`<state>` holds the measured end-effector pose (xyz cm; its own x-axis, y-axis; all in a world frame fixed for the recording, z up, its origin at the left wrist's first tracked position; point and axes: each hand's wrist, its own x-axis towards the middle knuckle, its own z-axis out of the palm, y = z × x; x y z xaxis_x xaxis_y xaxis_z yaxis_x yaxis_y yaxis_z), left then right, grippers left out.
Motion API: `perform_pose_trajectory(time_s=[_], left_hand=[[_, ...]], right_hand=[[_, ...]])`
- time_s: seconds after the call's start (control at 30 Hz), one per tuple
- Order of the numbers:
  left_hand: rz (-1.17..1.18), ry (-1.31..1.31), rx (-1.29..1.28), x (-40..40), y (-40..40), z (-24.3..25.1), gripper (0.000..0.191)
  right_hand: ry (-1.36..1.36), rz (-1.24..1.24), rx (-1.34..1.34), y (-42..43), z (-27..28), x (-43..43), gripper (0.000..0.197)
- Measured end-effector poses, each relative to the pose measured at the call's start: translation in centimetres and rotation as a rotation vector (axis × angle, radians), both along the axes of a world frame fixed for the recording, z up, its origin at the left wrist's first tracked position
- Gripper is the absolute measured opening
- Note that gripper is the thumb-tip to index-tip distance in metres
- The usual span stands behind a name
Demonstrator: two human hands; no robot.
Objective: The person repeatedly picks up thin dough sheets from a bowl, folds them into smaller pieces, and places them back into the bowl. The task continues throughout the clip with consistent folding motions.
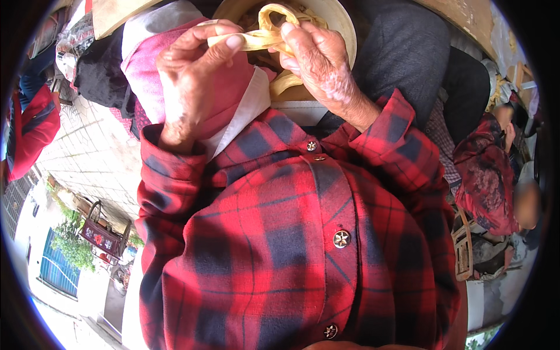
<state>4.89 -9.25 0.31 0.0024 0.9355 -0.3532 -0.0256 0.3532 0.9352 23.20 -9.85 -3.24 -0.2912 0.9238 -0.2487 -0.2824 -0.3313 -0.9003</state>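
A pale yellow, flat flexible strip [258, 40] stretches between my two hands, with a loop standing up near its right part. My left hand [192, 72] pinches the strip's left end between thumb and fingers. At the loop's base, my right hand [317, 59] grips the strip between thumb and curled fingers. Behind and below the hands is a round, cream-coloured container [348, 30] holding more yellow strips [286, 83]. A pink cloth [146, 78] and a white cloth [245, 103] cover my lap on the left.
Pale wooden board edges [116, 15] lie at the upper left and upper right. Dark trousered legs [398, 57] are right of the container. People sit at the far right, one in a dark red patterned top [485, 175]. Another person's red sleeve [39, 131] shows at the far left.
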Motion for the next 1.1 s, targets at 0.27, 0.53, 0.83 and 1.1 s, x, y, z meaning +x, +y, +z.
perform_pose_trajectory(time_s=[0.27,0.53,0.83,1.1], left_hand=[[0.097,-0.447,-0.165,0.8,-0.1,-0.6,0.020],[-0.158,-0.200,-0.151,0.9,-0.6,1.8,0.031],[-0.140,-0.132,0.120,2.1,-2.1,4.0,0.016],[-0.007,-0.441,-0.022,1.3,-3.1,5.8,0.012]], right_hand=[[-0.075,0.059,0.258,-0.6,-0.3,-1.0,0.026],[-0.182,0.092,0.343,-0.9,0.4,-0.7,0.020],[-0.171,0.130,0.366,-1.7,2.3,-0.8,0.018],[-0.262,0.059,0.586,-2.9,4.9,-1.1,0.023]])
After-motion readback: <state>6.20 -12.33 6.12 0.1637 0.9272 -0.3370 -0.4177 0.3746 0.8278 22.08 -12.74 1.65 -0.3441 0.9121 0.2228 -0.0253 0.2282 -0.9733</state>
